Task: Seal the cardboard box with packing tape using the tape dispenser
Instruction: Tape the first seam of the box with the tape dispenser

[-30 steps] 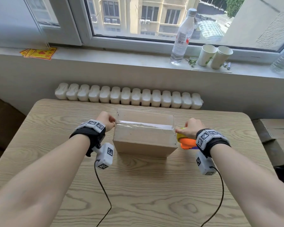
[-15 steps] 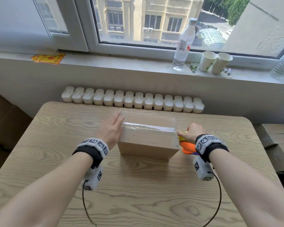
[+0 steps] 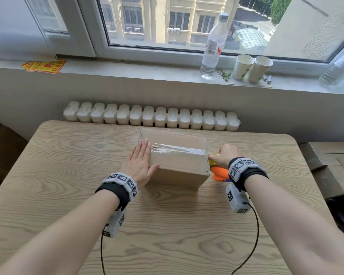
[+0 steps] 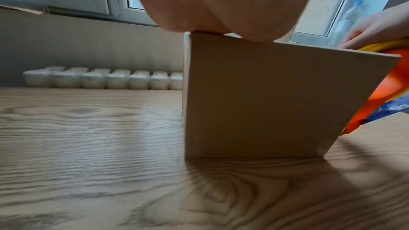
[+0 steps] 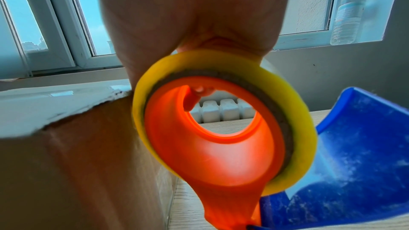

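Head view: tape strip [image 3: 177,149] spans cardboard box [image 3: 179,165] top seam; left hand [image 3: 140,162] flat, pressing strip end; right hand [image 3: 224,156] grasps tape dispenser [image 3: 219,172] at right edge; cutting, smoothing likely remain

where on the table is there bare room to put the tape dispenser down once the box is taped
Bare wood lies left of the cardboard box, out to the table edge, and in the wide near stretch between both forearms. It is crowded right of the box, where the right hand grips the tape dispenser, and at its left end, where the left hand presses.
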